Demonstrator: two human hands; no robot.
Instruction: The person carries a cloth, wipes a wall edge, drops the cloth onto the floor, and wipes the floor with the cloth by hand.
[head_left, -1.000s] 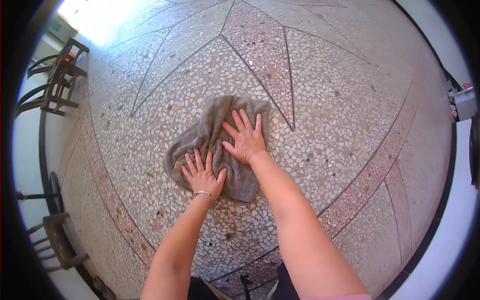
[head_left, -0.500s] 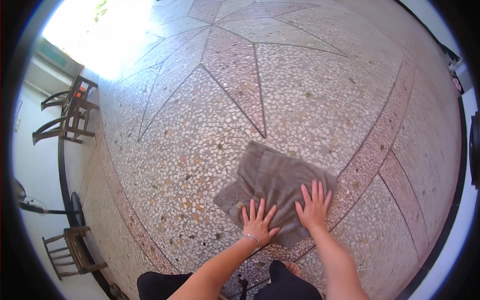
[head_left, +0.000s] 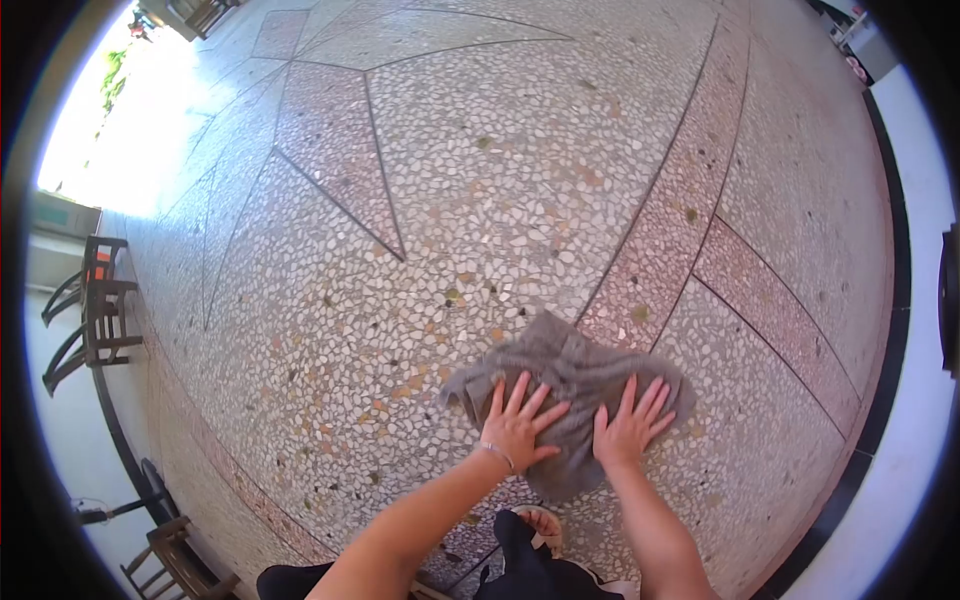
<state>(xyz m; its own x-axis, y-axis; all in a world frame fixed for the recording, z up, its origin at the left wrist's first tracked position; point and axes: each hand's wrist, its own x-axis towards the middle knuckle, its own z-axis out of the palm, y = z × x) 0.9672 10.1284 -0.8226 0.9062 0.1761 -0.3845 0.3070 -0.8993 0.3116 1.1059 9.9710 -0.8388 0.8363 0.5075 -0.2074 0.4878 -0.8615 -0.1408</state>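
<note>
A grey-brown cloth (head_left: 565,375) lies spread and wrinkled on the speckled terrazzo floor (head_left: 430,200). On the left part of the cloth rests my left hand (head_left: 515,425), fingers spread, with a bracelet (head_left: 497,455) at the wrist. My right hand (head_left: 627,430) presses flat on the cloth's right part, its fingers also apart. Neither hand grips the fabric; both palms push down on it. The cloth's far corner points away from me, and its near edge lies between my forearms, close to my foot (head_left: 540,522).
Dark wooden chairs (head_left: 105,310) stand along the left wall, and another wooden chair (head_left: 175,560) is at the lower left. Near it is a dark stand with a round base (head_left: 155,480). A white wall (head_left: 920,170) with black skirting runs along the right. Bright light enters at the upper left.
The view has turned and shifted to the right across the floor. Both hands have moved the cloth with them, and it is now more bunched, its outline changed.
</note>
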